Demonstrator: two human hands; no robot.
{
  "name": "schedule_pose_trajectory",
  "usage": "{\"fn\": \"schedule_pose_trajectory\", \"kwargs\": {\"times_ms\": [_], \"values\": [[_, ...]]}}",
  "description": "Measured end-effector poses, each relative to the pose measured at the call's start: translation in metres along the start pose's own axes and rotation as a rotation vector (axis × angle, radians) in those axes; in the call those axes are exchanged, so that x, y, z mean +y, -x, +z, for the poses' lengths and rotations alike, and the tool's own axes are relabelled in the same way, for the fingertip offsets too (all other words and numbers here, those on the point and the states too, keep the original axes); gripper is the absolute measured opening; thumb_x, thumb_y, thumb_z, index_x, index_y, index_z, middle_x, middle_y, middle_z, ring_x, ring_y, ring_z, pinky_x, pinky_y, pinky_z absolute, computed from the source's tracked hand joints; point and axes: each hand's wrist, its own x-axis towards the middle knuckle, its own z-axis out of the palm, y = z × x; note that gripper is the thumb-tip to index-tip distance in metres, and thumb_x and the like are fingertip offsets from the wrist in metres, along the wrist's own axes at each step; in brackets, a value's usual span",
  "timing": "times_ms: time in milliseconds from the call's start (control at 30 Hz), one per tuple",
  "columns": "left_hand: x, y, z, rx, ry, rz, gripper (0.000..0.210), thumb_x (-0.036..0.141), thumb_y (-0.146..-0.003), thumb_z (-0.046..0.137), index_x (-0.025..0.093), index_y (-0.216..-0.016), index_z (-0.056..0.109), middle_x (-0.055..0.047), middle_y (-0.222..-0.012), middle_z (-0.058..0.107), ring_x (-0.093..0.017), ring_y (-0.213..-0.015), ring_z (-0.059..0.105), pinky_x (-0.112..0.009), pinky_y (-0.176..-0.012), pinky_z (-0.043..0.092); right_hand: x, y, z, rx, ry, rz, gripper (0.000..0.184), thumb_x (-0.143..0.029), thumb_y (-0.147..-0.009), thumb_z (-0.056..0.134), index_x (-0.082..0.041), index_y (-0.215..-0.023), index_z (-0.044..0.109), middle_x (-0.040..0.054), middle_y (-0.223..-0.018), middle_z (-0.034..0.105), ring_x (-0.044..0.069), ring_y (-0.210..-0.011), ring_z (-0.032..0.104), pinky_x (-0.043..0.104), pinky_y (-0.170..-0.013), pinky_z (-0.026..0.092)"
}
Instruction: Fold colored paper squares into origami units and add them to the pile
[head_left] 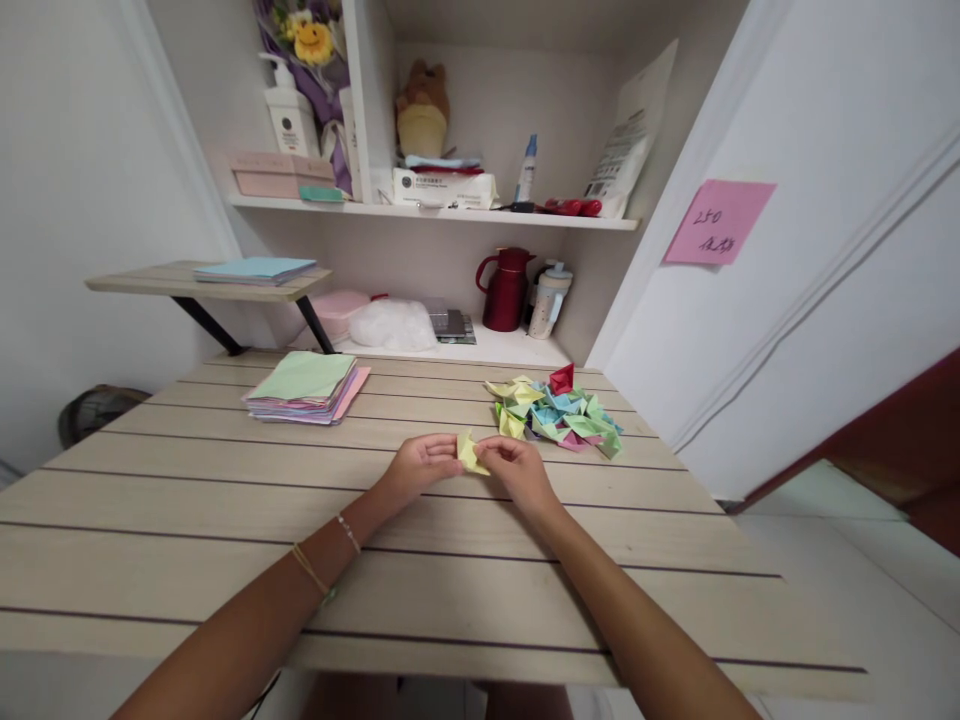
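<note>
Between my two hands is a small piece of folded yellow paper (pixel 468 453), held just above the wooden table. The fingers of my left hand (pixel 427 461) close on its left edge. My right hand (pixel 516 468) pinches its right side between thumb and fingers. Just beyond my right hand lies a heap of folded paper boats (pixel 559 412) in yellow, green, blue and pink, with a red one (pixel 562 378) at the back. To the left of my hands sits a stack of coloured paper squares (pixel 307 380), light green on top.
The slatted table (pixel 450 580) spreads under my arms. A raised side shelf (pixel 150 278) carries blue paper (pixel 255 270). Behind stand a red jug (pixel 506 292), a pale tumbler (pixel 550 300) and a white plastic bag (pixel 394 326). A pink note (pixel 720 222) sticks to the right wall.
</note>
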Motion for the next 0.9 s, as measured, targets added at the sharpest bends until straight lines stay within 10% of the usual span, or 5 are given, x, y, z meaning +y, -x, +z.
{"fn": "schedule_pose_trajectory", "kwargs": {"times_ms": [400,900], "values": [[-0.003,0.0,-0.006,0.05,-0.172,0.0,0.032,0.02,-0.049,0.078,0.011,-0.074,0.06,-0.005,-0.072,0.067,-0.014,-0.065,0.063,-0.025,-0.065,0.049,-0.007,0.007,0.007,-0.053,0.327,-0.314,0.012,-0.027,-0.072,0.063,-0.022,-0.078,0.072,0.002,-0.065,0.05,0.013,-0.059,0.046,0.025,-0.053,0.036],[0.008,0.003,0.001,0.212,-0.079,0.018,0.027,0.029,-0.057,0.074,0.012,-0.072,0.06,-0.005,-0.071,0.066,-0.011,-0.062,0.059,-0.02,-0.055,0.043,-0.003,0.009,0.019,-0.146,-0.067,0.019,0.04,-0.034,-0.058,0.074,-0.017,-0.092,0.061,0.003,-0.074,0.065,0.014,-0.063,0.058,0.024,-0.057,0.045]]}}
